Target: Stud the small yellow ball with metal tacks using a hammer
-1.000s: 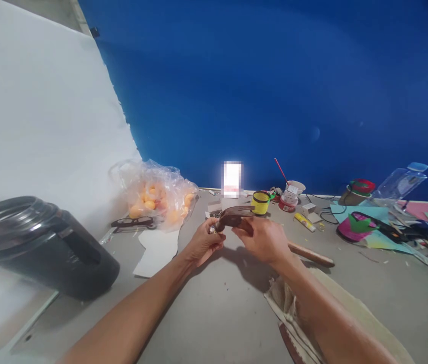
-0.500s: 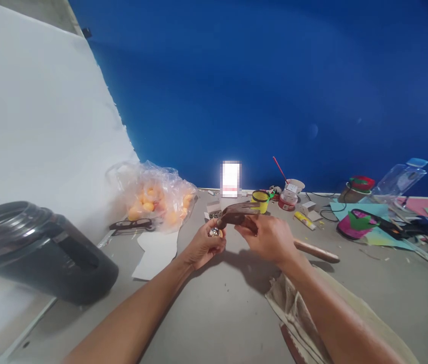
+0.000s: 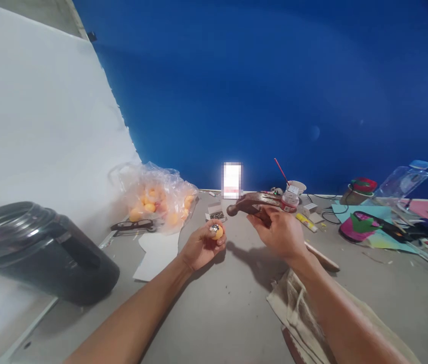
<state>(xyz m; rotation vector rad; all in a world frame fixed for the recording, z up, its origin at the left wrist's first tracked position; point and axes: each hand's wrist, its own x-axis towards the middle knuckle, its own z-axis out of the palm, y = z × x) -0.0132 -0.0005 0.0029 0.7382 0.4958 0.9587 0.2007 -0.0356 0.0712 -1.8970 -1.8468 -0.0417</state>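
My left hand (image 3: 203,246) is closed around an orange ball (image 3: 219,233), which looks like a ping-pong ball with shiny silver tack heads over its upper side. In my right hand (image 3: 279,232) is a claw hammer (image 3: 254,202), gripped close under its head. The rusty head points left, up and to the right of the ball and apart from it. Its wooden handle (image 3: 322,257) sticks out behind my wrist. Just beyond my left hand stands a small open box (image 3: 214,208) with small metal pieces, likely tacks, in it.
A clear bag of orange balls (image 3: 153,197) and eyeglasses (image 3: 132,225) lie at left, by white paper (image 3: 157,258). A large dark bottle (image 3: 47,253) stands nearer. At right are a glue stick (image 3: 306,222), a jar (image 3: 290,198), coloured papers (image 3: 384,215) and a cloth (image 3: 293,298).
The hammer head has lifted off the ball and moved to the right with my right hand. My left hand still holds the ball, whose orange side now shows more.
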